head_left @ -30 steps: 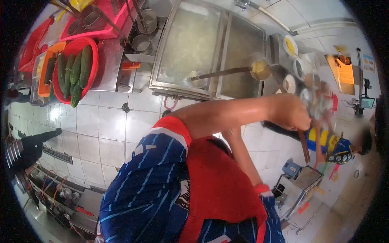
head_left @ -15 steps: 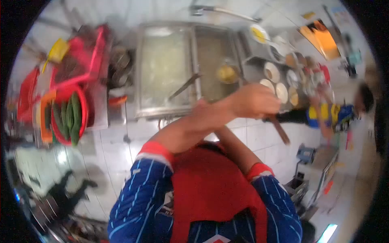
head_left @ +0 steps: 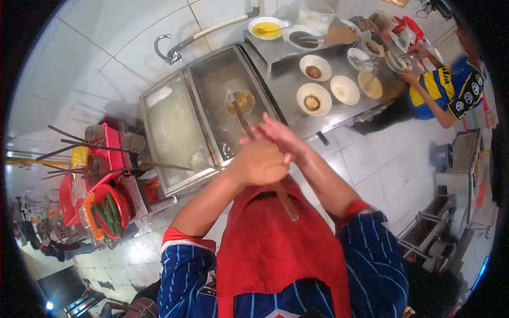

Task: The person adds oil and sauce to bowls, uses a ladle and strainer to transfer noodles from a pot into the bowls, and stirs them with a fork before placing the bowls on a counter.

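Note:
My left hand [head_left: 260,163] is closed around the long wooden handle of a noodle strainer [head_left: 239,102]. The handle slants from the tank down toward my apron. Yellowish noodles [head_left: 243,99] sit in the strainer's basket, which is over or partly in the dark water of the right-hand tank [head_left: 192,79]. Right beside my left hand is my right hand [head_left: 283,137], its fingers stretched out and the palm close to the handle; whether it touches the handle is hidden. In the left-hand tank [head_left: 172,114] is pale, cloudy liquid, with a second long-handled ladle or strainer [head_left: 199,160] at its near corner.
Pale bowls, some with dark sauce [head_left: 314,100], stand on the steel counter [head_left: 281,103] at right. A co-worker [head_left: 442,93] handles a bowl there. Green cucumbers [head_left: 110,214] fill a red basket [head_left: 126,204] at left. A faucet [head_left: 172,53] hangs behind the tanks.
My left hand has come back leftward from across my right arm, still gripping the strainer's handle. My right hand now shows beside it with extended fingers. The view has turned and sharpened.

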The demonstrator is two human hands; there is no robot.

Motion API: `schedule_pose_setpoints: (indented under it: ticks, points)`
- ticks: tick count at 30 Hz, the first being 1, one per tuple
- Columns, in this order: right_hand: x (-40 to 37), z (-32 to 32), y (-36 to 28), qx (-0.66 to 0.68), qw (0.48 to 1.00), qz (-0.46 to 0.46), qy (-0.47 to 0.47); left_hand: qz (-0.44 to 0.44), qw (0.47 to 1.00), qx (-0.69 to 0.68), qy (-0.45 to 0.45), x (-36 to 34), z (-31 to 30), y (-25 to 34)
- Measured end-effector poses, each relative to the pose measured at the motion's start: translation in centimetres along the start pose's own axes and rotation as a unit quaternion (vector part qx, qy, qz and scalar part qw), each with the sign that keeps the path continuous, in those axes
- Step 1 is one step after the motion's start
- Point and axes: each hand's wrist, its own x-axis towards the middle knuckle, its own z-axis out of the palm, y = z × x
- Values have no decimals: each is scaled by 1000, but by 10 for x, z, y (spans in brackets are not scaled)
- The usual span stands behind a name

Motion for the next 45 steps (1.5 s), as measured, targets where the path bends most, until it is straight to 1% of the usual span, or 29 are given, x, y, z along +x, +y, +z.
schedule_pose_setpoints:
  ticks: [1,2,3,4,5,7,8,9,10,11,12,13,14,15,16,17,19,20,22,23,26,29,32,33,36,37,42,44,45]
  points:
    - [6,-5,-15,34,998,56,23,-2,999,-26,-38,-7,19,8]
    - [16,-19,-17,36,998,59,14,-3,996,-51,-76,-10,31,13]
    - [29,-34,-11,-147,988,37,30,-34,992,-43,-116,-9,34,20]
    - [40,-47,-3,-324,945,14,41,-43,991,-36,-124,-6,40,21]
    - [43,-52,-1,-300,953,25,44,-119,982,-50,-137,-2,45,23]
    - [49,-63,-10,-311,950,24,34,-268,950,-60,-145,8,46,30]
    - [49,-69,-12,-322,945,20,42,-279,948,-49,-146,6,49,39]
    - [32,-64,-27,-210,977,26,-2,-348,935,44,-54,0,56,47]
    - [25,-57,-35,-210,977,29,-12,-404,904,134,39,-9,63,54]
    - [19,-53,-41,-180,983,36,-13,-402,907,73,103,-34,64,60]
    - [13,-49,-46,-150,988,43,-11,-404,906,79,101,-60,61,67]
    - [5,-50,-53,-170,984,39,-43,-513,858,16,34,-87,54,77]
    - [-6,-49,-59,-170,983,45,-49,-611,789,-47,-30,-113,54,89]
    - [-16,-47,-67,-156,985,55,-51,-616,786,-42,-27,-141,61,101]
    - [-20,-47,-71,-142,987,62,-51,-715,683,-148,10,-171,69,111]
    - [-17,-51,-70,-142,986,62,-53,-789,558,-252,46,-194,76,121]
    - [-8,-66,-53,-113,990,80,-32,-778,562,-278,36,-221,84,148]
    - [4,-74,-36,-142,988,61,-13,-766,564,-307,27,-231,86,153]
    - [10,-85,-32,-224,973,64,-9,-768,560,-310,0,-240,91,149]
    - [9,-86,-39,-219,974,59,-3,-771,558,-305,-15,-244,90,144]
    - [-4,-82,-60,-206,975,83,-30,-788,543,-287,-48,-256,94,133]
    - [-29,-64,-99,-210,972,8,-104,-801,524,-277,-88,-268,105,127]
    - [-34,-65,-100,-164,979,2,-122,-809,507,-267,-131,-283,105,127]
    - [-29,-70,-89,-156,981,-2,-119,-811,502,-263,-144,-289,103,128]
    - [-17,-84,-52,-125,988,17,-87,-815,492,-246,-178,-306,95,134]
    - [-18,-87,-47,-141,988,30,-57,-818,488,-240,-187,-312,91,139]
    - [-58,-123,-72,-201,978,58,-4,-833,463,-211,-219,-346,60,169]
    - [-81,-137,-79,-158,987,-4,29,-841,450,-204,-222,-363,49,185]
    - [-93,-143,-85,-161,987,6,29,-846,441,-202,-223,-369,56,190]
